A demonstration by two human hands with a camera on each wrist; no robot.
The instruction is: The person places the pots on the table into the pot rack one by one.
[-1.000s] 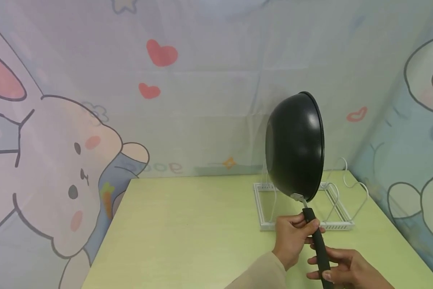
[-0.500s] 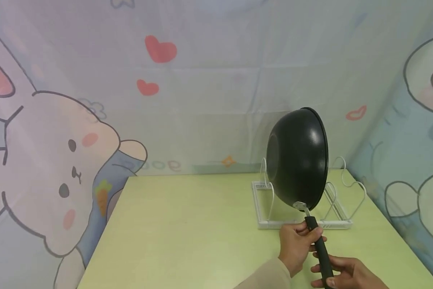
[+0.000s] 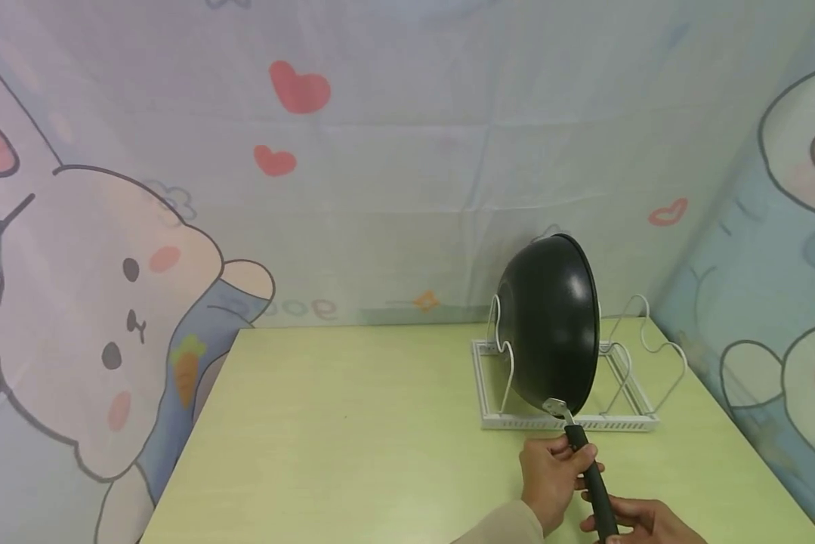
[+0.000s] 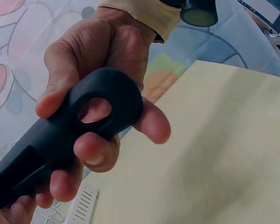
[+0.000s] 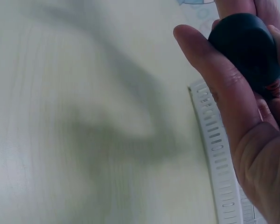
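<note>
A deep black wok point(image 3: 550, 317) stands on its side, its base facing left, among the wire loops of a white rack point(image 3: 516, 423). Whether its weight rests on the rack cannot be told. Its long black handle point(image 3: 595, 487) points toward me. My left hand point(image 3: 548, 476) pinches the handle near the metal bracket, thumb on top. Farther down, my right hand point(image 3: 652, 523) holds the handle's end, partly cut off by the frame. The left wrist view shows the right hand point(image 4: 98, 60) with thumb and fingers round the handle's holed end point(image 4: 116, 86).
A pale yellow-green table point(image 3: 353, 423) extends left of the rack. More wire loops point(image 3: 665, 347) rise at the rack's right side. Behind the table hangs a curtain point(image 3: 393, 166) printed with hearts and a rabbit.
The wok has come down into the rack, shifting slightly left during the last half second. Both hands have moved down with the handle and keep their hold.
</note>
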